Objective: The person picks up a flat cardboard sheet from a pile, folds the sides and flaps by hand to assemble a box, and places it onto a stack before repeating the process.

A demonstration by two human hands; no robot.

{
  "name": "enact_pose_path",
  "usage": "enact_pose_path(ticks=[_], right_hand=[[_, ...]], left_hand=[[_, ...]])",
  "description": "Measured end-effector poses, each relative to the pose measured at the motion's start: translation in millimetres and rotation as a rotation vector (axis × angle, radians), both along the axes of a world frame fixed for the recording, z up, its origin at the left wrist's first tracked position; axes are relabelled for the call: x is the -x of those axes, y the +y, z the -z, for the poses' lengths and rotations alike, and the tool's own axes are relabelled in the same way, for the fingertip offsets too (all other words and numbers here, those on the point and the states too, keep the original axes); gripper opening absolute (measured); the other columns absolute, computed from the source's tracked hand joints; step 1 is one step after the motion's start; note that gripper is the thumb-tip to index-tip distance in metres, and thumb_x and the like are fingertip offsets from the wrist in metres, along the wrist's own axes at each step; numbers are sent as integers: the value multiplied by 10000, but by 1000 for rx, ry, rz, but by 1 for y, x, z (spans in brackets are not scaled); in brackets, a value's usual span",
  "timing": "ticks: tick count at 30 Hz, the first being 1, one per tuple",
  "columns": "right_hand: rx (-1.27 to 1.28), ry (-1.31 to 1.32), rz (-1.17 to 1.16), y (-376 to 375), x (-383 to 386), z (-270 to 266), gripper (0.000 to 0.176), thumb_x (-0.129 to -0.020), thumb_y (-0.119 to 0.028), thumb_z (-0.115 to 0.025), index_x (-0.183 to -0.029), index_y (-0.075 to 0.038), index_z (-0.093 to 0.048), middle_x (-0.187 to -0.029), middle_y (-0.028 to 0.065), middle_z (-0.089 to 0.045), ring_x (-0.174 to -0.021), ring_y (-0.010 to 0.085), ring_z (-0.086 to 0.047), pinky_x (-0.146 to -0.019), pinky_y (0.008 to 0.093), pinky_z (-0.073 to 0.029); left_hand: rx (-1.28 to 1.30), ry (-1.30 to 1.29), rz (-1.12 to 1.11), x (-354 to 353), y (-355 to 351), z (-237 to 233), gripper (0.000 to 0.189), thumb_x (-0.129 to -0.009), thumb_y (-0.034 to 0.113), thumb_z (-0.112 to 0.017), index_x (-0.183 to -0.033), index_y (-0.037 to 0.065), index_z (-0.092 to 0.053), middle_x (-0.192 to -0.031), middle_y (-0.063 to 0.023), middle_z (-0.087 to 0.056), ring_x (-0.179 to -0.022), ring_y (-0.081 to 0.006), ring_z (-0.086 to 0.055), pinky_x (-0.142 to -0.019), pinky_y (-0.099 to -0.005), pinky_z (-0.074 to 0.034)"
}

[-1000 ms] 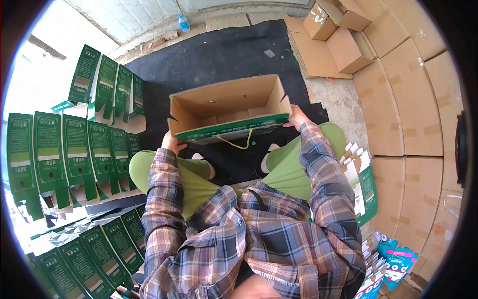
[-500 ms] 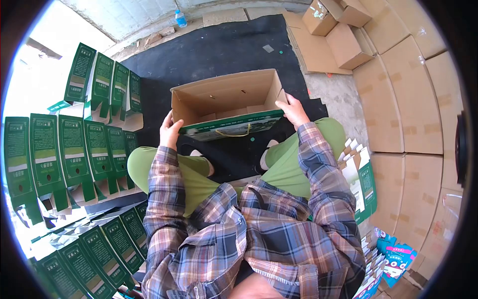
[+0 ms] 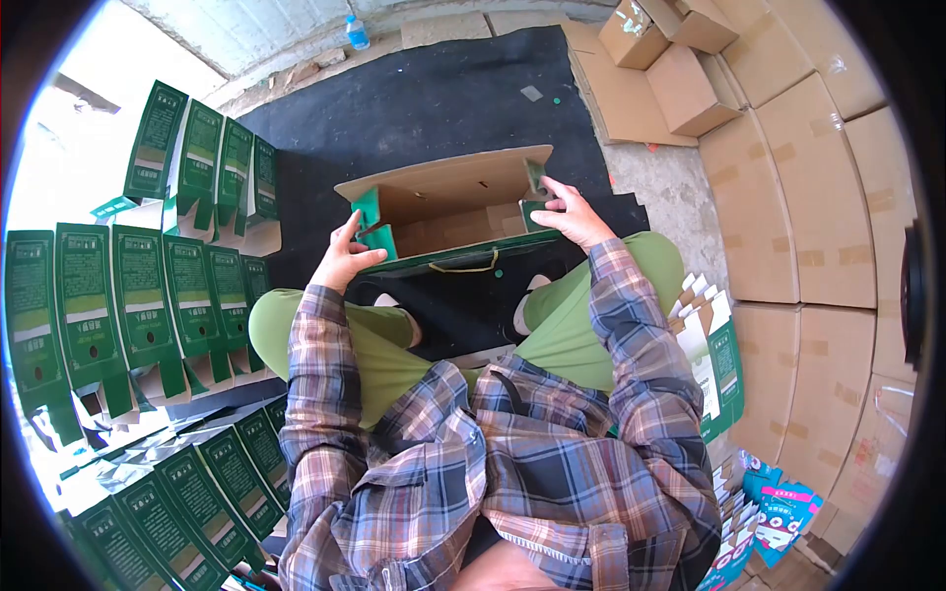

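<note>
An open green carton (image 3: 443, 197) with a brown inside stands between my knees, a yellow cord handle (image 3: 463, 266) on its near side. My left hand (image 3: 350, 254) is at the left end, fingers apart against the small green flaps (image 3: 377, 243) folded inward there. At the right end, my right hand (image 3: 572, 214) touches the flaps with its fingers spread. A long brown flap stands up along the far edge.
Rows of green cartons (image 3: 89, 295) stand at left. Stacked brown boxes (image 3: 813, 197) line the right, with open boxes (image 3: 680, 89) at the back right. A bottle (image 3: 357, 34) stands behind the black mat (image 3: 424, 98). Blue packages (image 3: 783, 512) lie lower right.
Both hands have shifted from gripping the carton's ends to its end flaps, which now fold inward. The carton's near side now sits lower and its printed face is less visible.
</note>
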State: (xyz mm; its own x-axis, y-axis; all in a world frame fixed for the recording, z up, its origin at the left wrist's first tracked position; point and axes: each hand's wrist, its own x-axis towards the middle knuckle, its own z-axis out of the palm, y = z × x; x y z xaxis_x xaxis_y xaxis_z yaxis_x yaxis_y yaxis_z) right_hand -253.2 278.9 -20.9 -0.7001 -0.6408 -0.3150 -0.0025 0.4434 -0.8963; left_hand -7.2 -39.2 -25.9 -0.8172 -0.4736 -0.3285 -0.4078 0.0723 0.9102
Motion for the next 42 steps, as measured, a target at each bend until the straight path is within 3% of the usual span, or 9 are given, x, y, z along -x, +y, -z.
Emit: enact_pose_path(ticks=[12, 15, 18, 21, 23, 25, 32, 37, 42], right_hand=[[27, -323, 4, -14, 7, -27, 711, -858, -458, -596, -1371, -25, -361, -1327, 123, -457, -1200, 202, -456, -931, 377, -409], [-88, -350, 32, -20, 4, -42, 715, -868, -470, -577, -1373, -18, -352, -1335, 127, -453, -1212, 197, -452, -945, 393, -398], [87, -476, 76, -19, 9, -17, 626, -882, -428, -577, -1337, -28, -418, -1328, 118, -469, -1219, 195, -451, -942, 373, -400], [157, -116, 124, -18, 16, 17, 470, -847, -314, -642, -1219, -43, -546, -1144, 89, -603, -1091, 229, -542, -904, 346, -432], [-151, 571, 50, -20, 7, 18, 383, -789, -224, -675, -1137, -85, -600, -1114, 109, -600, -1055, 291, -542, -910, 376, -435], [-230, 870, -15, -23, -8, 12, 509, -676, -164, -744, -1153, -101, -578, -1238, 137, -505, -1113, 332, -479, -941, 396, -421], [-429, 940, -337, -30, -34, -8, 868, -518, -238, -852, -1282, -122, -459, -1310, 112, -432, -1236, 303, -374, -982, 444, -360], [-450, 936, -331, -31, -42, -6, 838, -534, -159, -833, -1274, -93, -445, -1274, 99, -449, -1231, 279, -383, -977, 442, -363], [-417, 999, -372, -34, -41, -6, 789, -559, -127, -804, -1263, -84, -448, -1228, 89, -480, -1187, 274, -413, -980, 446, -359]], left_hand=[[-211, -128, 256, -2, -29, -3, 988, -703, 421, -769, -1421, -3, -238, -1303, -190, -417, -1174, -235, -427, -1001, -334, -335], [-194, -171, 236, 3, -30, -12, 898, -760, 451, -705, -1404, -8, -280, -1381, -172, -405, -1218, -250, -427, -1016, -354, -326], [-64, -136, 46, 11, -16, -18, 649, -812, 423, -660, -1325, 79, -461, -1284, -154, -509, -1135, -224, -505, -920, -347, -401], [-8, -119, -122, 18, -7, 3, 462, -843, 364, -638, -1227, 116, -574, -1176, -119, -592, -1036, -183, -559, -809, -346, -458], [349, -15, -184, 22, -8, 30, 428, -825, 309, -658, -1198, 110, -593, -1112, -132, -614, -992, -192, -581, -809, -331, -463], [769, -58, -212, 26, 5, 32, 338, -781, 218, -676, -1108, 137, -643, -1003, -138, -574, -923, -294, -558, -840, -364, -455], [1035, -139, -191, 33, 39, 26, 265, -778, 132, -612, -1020, 211, -685, -1149, -60, -528, -1046, -291, -483, -835, -429, -444], [1029, -279, -41, 28, 39, 3, 280, -754, 225, -656, -1030, 191, -680, -1139, -47, -538, -1107, -262, -441, -920, -467, -323], [1086, -74, 280, 26, 48, -8, 781, -555, 315, -824, -1262, 200, -512, -1209, -69, -491, -1188, -281, -402, -987, -508, -284]])
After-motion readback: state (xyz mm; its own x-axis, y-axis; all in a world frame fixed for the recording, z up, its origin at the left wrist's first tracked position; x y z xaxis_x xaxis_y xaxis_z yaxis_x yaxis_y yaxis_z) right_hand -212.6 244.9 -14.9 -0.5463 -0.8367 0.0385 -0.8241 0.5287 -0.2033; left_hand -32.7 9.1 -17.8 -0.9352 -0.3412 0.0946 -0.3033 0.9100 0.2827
